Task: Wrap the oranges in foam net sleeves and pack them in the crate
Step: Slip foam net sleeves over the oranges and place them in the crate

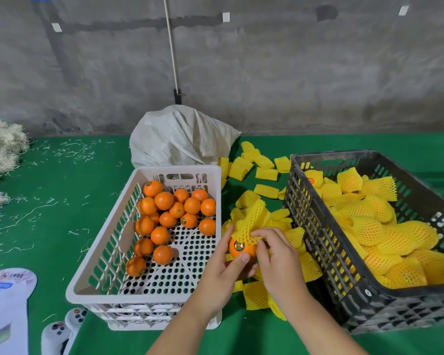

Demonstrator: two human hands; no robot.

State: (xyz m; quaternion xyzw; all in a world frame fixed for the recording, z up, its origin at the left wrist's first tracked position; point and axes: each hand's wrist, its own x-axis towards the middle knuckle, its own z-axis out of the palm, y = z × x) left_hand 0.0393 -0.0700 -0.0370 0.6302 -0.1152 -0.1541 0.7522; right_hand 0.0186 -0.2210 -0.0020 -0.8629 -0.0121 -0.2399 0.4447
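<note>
My left hand [224, 270] grips an orange [242, 248] with a round sticker, held between the two crates. My right hand [277, 254] pinches the edge of a yellow foam net sleeve [250, 222] that caps the top of this orange. Several bare oranges [164, 219] lie in the white crate [95, 280] on the left. The black crate [315, 226] on the right holds several oranges wrapped in yellow sleeves [385, 231].
Loose yellow sleeves [256, 167] are scattered on the green table [62, 190] between and behind the crates. A white woven sack [180, 137] stands at the back. Pale shredded filler [0, 149] lies far left. White controllers [62, 329] and printed cards [8, 303] sit at front left.
</note>
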